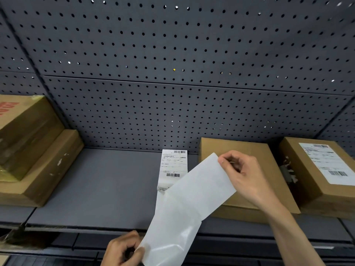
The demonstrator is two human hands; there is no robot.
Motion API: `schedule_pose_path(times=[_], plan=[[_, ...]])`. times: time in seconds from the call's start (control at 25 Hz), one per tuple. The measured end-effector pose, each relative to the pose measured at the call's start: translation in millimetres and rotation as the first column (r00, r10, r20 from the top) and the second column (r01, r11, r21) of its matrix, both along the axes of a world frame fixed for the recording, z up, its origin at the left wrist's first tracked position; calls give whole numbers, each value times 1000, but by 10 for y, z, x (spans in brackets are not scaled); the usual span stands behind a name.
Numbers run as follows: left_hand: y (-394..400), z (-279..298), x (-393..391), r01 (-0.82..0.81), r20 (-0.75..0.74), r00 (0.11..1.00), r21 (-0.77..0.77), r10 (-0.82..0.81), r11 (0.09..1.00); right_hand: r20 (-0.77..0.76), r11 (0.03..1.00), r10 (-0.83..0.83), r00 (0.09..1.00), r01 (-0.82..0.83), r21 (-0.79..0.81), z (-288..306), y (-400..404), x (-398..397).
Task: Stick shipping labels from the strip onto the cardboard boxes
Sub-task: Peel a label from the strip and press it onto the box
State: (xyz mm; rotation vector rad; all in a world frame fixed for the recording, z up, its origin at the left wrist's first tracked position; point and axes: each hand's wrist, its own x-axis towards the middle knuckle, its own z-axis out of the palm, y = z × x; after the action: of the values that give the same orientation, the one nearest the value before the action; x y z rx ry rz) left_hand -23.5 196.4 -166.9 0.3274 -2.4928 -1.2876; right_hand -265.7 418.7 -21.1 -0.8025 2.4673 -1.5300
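done: far right box (324,169) is already wearing a label
left: bare middle box (249,181), left stack (38,150) too
right hand (247,175): pinching the label (199,185) corner, peeling over the middle box
left hand (123,250): gripping the strip (172,237) down near

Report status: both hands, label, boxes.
Right hand pinching label top corner; left hand gripping strip bottom. Label half peeled, over bare box. Far right box already labelled. Nothing in the way.

Barcodes show on the label strip (173,166) and right box label (330,163); print unreadable.
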Motion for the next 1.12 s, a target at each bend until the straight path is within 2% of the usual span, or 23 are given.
schedule_pose_path(times=[0.16,0.28,0.36,0.4,0.44,0.48,0.52,0.6,0.64,0.68,0.72,0.76,0.8,0.88,0.92,0.96,1.04,1.12], plan=[[-110,44,57,-16,75,997,4,16,1000,-34,998,-53,998,53,-20,110,89,-96],[2,100,139,-6,137,990,-117,22,993,-93,995,-94,991,92,-34,159,165,-187],[29,104,282,-53,45,997,-142,60,988,-117,994,-105,988,100,-43,188,202,-220],[-6,220,311,-30,60,997,-146,40,989,-122,993,-107,987,101,-54,201,216,-228],[-110,288,298,102,183,981,-176,-69,979,-130,993,-110,985,102,-66,211,228,-229],[-260,303,208,219,292,948,-308,-127,926,-144,992,-112,983,103,-74,221,235,-225],[-396,363,127,306,338,929,-482,-148,821,-165,991,-115,980,104,-79,234,240,-214],[-280,567,23,132,363,927,-550,94,825,-221,991,-115,968,98,-87,270,248,-178],[-126,722,-70,90,342,934,-511,106,855,-253,991,-113,961,93,-92,298,245,-153],[31,791,-244,-4,172,980,-489,101,872,-295,991,-113,949,87,-101,331,242,-120],[129,809,-411,-18,40,999,-357,34,934,-364,991,-114,924,80,-108,371,246,-80],[251,962,-608,37,-21,999,-114,-39,993,-464,991,-116,878,74,-109,410,247,-34],[356,1136,-830,84,-70,995,163,-74,983,-579,993,-111,807,65,-99,436,248,16],[519,1422,-1241,101,-51,995,554,-87,826,-762,998,-56,645,34,-45,446,244,142],[575,1474,-1382,89,-39,996,671,-85,736,-824,1000,-11,567,21,2,423,243,225],[626,1499,-1472,76,-40,997,732,-68,677,-872,998,48,488,15,63,371,238,314],[673,1533,-1558,58,-38,998,775,-46,629,-918,980,178,355,23,199,220,226,486],[717,1519,-1603,14,-43,999,784,32,620,-900,950,289,327,17,311,65,230,592]])
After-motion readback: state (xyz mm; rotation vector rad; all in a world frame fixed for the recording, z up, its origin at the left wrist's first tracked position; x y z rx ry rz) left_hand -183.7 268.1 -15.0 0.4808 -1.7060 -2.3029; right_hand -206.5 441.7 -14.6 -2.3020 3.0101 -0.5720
